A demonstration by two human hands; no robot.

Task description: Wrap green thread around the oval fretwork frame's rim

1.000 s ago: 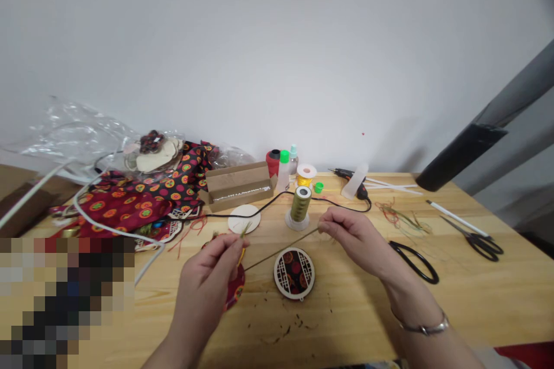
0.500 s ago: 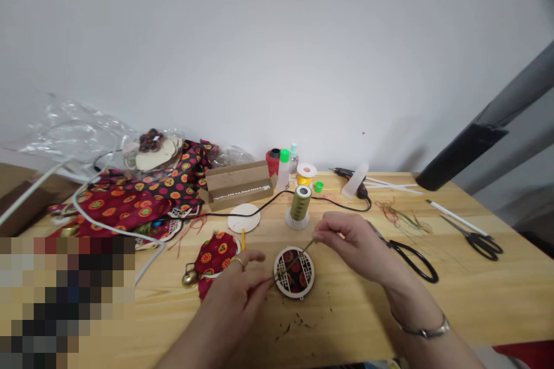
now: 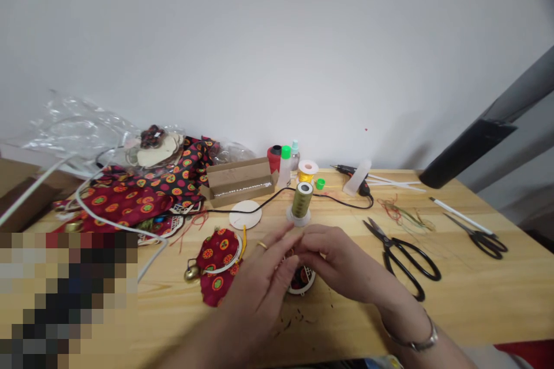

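Over the round ornament (image 3: 302, 287), a white lattice ring backed with dark red patterned fabric, both hands meet and hide most of it. My left hand (image 3: 266, 274) wears a ring; its fingers and thumb come together at the fingertips of my right hand (image 3: 335, 256). The right fingers are curled into a pinch, and whatever lies between the fingertips is hidden. Just behind the hands stands a spool of olive cord (image 3: 302, 202) on a white base. A red patterned fabric piece (image 3: 219, 250) with a brass bell (image 3: 191, 271) lies beside my left hand.
Black-handled scissors (image 3: 398, 250) lie right of my right hand, with a second pair (image 3: 485, 242) farther right. A glue gun (image 3: 352, 175), a cardboard box (image 3: 240, 184), a green-capped bottle (image 3: 284, 168) and a yellow thread spool (image 3: 306, 172) stand behind. Patterned fabric (image 3: 121, 201) is heaped left.
The hands have come together over the ornament; half a second ago they were apart, with olive cord stretched across it. The right hand moved left and down, uncovering the nearer scissors.
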